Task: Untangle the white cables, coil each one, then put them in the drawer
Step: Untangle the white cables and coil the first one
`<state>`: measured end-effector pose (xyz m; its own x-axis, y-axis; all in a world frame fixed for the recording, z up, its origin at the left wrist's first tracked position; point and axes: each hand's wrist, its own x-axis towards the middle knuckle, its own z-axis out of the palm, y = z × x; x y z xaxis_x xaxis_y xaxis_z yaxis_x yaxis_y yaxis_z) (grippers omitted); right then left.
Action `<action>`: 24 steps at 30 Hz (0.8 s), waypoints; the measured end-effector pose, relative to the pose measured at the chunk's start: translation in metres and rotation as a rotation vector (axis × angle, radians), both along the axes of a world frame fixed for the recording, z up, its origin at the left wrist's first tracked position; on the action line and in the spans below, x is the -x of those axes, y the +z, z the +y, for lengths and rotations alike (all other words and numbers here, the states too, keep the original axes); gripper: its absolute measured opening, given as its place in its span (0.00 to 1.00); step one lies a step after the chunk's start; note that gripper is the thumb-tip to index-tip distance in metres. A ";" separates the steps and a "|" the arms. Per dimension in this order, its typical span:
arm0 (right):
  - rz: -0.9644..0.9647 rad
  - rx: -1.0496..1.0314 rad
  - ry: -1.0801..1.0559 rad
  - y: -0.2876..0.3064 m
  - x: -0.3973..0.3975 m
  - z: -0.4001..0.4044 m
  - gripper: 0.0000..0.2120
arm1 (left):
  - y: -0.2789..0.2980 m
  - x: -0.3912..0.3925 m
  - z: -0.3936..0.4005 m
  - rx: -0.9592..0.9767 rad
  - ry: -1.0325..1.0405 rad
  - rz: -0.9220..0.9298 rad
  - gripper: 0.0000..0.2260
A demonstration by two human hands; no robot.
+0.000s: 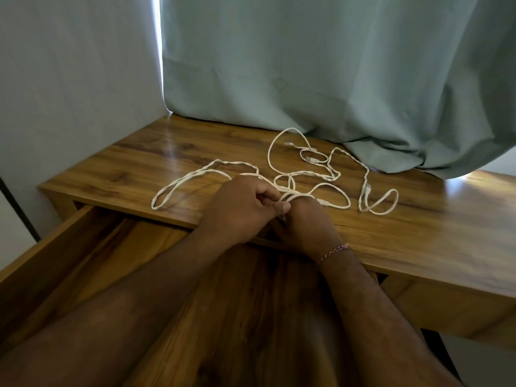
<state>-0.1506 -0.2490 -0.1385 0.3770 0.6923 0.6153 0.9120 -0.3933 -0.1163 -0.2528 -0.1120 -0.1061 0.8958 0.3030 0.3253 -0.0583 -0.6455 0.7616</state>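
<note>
A: Nearest, at 6 o'clock: the drawer [83,255] stands pulled open under both forearms. No cable in the part that shows.

B: Hands?

A: Together at the counter [418,233] front edge. Left hand [237,208] has fingers curled, pinching white strands; right hand [304,222] sits touching it at 3 o'clock, with strands wrapped over its top. How its fingers lie I cannot tell; the left hand covers them.

B: Cables?

A: The white cables [304,174] spread on the counter from the hands outward: one long loop to 9 o'clock, twisted runs to 12 and 2 o'clock, connector ends toward the curtain [335,65] at the far edge.

B: Step?

A: Judged as untangling, early; twists still pair the strands, nothing coiled.

B: Next move?

A: Probably find one free connector end and draw it back through the crossings by the hands, keeping the pull slack so knots do not tighten.
</note>
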 end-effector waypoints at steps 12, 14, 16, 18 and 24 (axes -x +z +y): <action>0.126 -0.020 0.056 -0.004 0.010 0.007 0.13 | -0.004 -0.002 0.008 0.239 -0.002 -0.078 0.02; 0.147 0.005 0.052 -0.002 0.008 0.005 0.10 | -0.002 -0.001 0.009 0.115 -0.017 -0.066 0.02; 0.109 0.046 0.043 0.002 0.007 0.005 0.08 | 0.002 0.000 0.010 -0.023 -0.028 -0.025 0.03; 0.050 0.083 0.059 0.002 0.011 0.007 0.07 | 0.005 0.002 0.008 -0.117 0.001 0.000 0.04; 0.072 -0.072 0.011 0.001 0.028 0.017 0.12 | 0.005 0.002 0.018 -0.033 0.164 -0.052 0.13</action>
